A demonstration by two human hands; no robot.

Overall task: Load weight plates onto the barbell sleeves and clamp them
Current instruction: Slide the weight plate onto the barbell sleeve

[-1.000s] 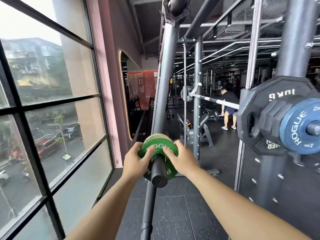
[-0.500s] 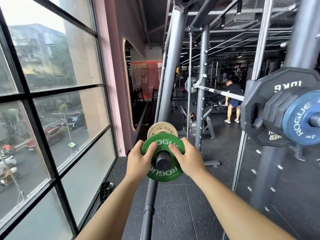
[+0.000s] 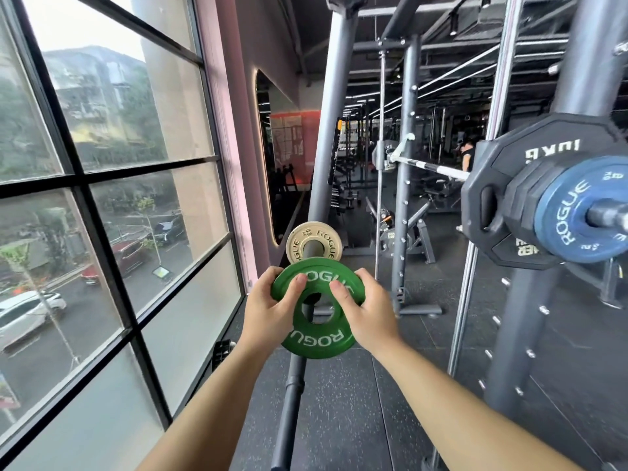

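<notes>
A small green ROGUE plate (image 3: 317, 329) is held in both hands in the lower middle of the head view, free of any peg, its centre hole showing the floor behind. My left hand (image 3: 268, 305) grips its left rim and my right hand (image 3: 365, 311) its right rim, thumbs on the face. Just above and behind it a small cream ROGUE plate (image 3: 295, 244) sits on a storage peg (image 3: 314, 248) of the grey rack upright. At the right a barbell sleeve (image 3: 608, 215) carries a blue ROGUE plate (image 3: 571, 212) in front of two black plates (image 3: 492, 185).
A slanted grey rack upright (image 3: 331, 130) runs from the ceiling down to the floor in front of me. More rack posts (image 3: 406, 164) stand behind. A large window (image 3: 102, 198) fills the left. A person (image 3: 467, 158) stands far back. Black rubber flooring lies below.
The green plate has come off the storage peg toward me and now hangs free in both hands. The cream plate behind it has come into full view.
</notes>
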